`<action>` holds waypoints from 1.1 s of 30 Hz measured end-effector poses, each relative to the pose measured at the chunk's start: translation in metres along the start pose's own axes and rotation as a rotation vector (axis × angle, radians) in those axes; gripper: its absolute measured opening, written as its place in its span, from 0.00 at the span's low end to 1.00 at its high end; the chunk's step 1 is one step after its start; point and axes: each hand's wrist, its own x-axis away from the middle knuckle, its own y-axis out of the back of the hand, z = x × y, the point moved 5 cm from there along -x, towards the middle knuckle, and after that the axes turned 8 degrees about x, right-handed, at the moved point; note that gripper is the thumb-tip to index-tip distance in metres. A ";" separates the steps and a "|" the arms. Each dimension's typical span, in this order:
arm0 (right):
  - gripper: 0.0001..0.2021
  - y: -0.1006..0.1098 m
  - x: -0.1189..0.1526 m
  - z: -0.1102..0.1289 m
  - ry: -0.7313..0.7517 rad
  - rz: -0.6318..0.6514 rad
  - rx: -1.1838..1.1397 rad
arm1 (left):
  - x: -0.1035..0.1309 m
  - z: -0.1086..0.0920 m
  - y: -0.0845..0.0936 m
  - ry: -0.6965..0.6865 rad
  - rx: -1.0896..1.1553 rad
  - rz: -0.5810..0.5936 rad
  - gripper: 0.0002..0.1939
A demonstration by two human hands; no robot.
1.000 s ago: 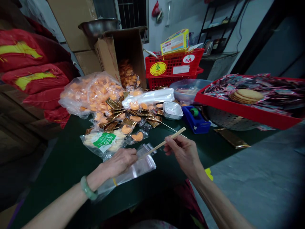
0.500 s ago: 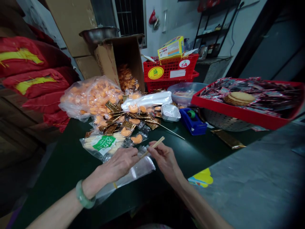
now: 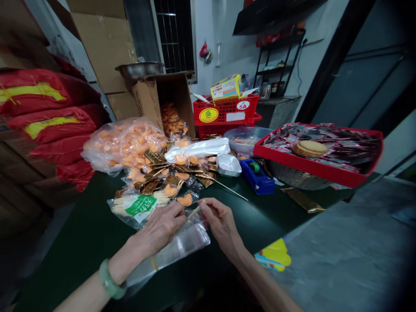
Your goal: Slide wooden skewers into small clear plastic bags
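Thin wooden sticks (image 3: 194, 212) slant between my two hands. My left hand (image 3: 164, 227) is closed round their lower end, its fingertips partly hidden. My right hand (image 3: 218, 216) pinches their upper end between thumb and fingers. Beneath the hands lies a stack of clear plastic bags (image 3: 185, 242) with a yellow band. A packet of sticks with a green label (image 3: 141, 207) rests beside my left hand. Just beyond are orange pieces in clear wrappers (image 3: 185, 199) and gold-brown sachets (image 3: 152, 173). One long thin stick (image 3: 230, 189) lies apart on the dark green table.
A blue tape dispenser (image 3: 258, 177), foil trays (image 3: 229, 165) and a red tray of sachets (image 3: 312, 170) with round biscuits stand to the right. Behind are red baskets (image 3: 224, 115) and an open carton (image 3: 147, 102). A gold packet (image 3: 302, 199) lies near the right edge.
The view has tilted up, so the scene sits lower. The sticks stand out less above my right hand, which has closed in further along them. Both hands remain over the bags.
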 end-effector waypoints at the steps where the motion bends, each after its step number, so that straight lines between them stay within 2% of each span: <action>1: 0.14 0.001 -0.001 0.000 0.016 -0.027 0.022 | 0.000 0.000 0.000 -0.013 -0.002 -0.007 0.12; 3: 0.13 0.004 -0.002 0.003 0.104 -0.115 0.063 | 0.001 0.000 0.000 -0.032 -0.010 -0.018 0.12; 6: 0.11 0.004 0.002 0.017 0.380 -0.234 0.210 | 0.001 0.000 0.002 -0.029 -0.015 -0.024 0.12; 8: 0.11 -0.004 0.008 0.026 0.536 -0.225 0.370 | 0.002 0.000 0.003 -0.031 -0.017 -0.040 0.12; 10: 0.12 -0.017 0.014 0.027 0.582 -0.133 0.499 | 0.002 0.001 0.004 -0.035 -0.004 -0.072 0.12; 12: 0.14 -0.029 0.020 0.022 0.559 -0.009 0.557 | 0.003 0.002 0.005 -0.036 0.022 -0.110 0.12; 14: 0.18 -0.034 0.023 0.016 0.529 0.043 0.539 | 0.005 0.003 0.006 -0.028 0.039 -0.121 0.13; 18: 0.27 -0.022 0.016 0.006 0.402 -0.118 0.430 | 0.009 0.003 0.010 0.020 0.035 -0.120 0.15; 21: 0.26 -0.018 0.005 -0.006 0.220 -0.074 0.298 | 0.011 0.002 0.014 0.022 0.047 -0.140 0.16; 26: 0.18 -0.030 -0.004 -0.017 -0.091 0.189 0.005 | 0.012 -0.001 0.018 0.015 0.072 -0.181 0.16; 29: 0.17 -0.033 -0.004 -0.009 -0.133 0.172 -0.082 | 0.014 0.004 0.013 0.097 0.221 -0.257 0.11; 30: 0.17 -0.033 -0.004 -0.006 -0.129 0.141 -0.098 | 0.016 0.007 0.008 0.163 0.284 -0.295 0.14; 31: 0.17 -0.032 -0.005 -0.004 -0.117 0.105 -0.108 | 0.019 0.012 -0.001 0.240 0.339 -0.315 0.23; 33: 0.16 -0.029 -0.010 -0.004 -0.085 0.022 -0.117 | 0.027 0.019 -0.027 0.397 0.412 -0.267 0.40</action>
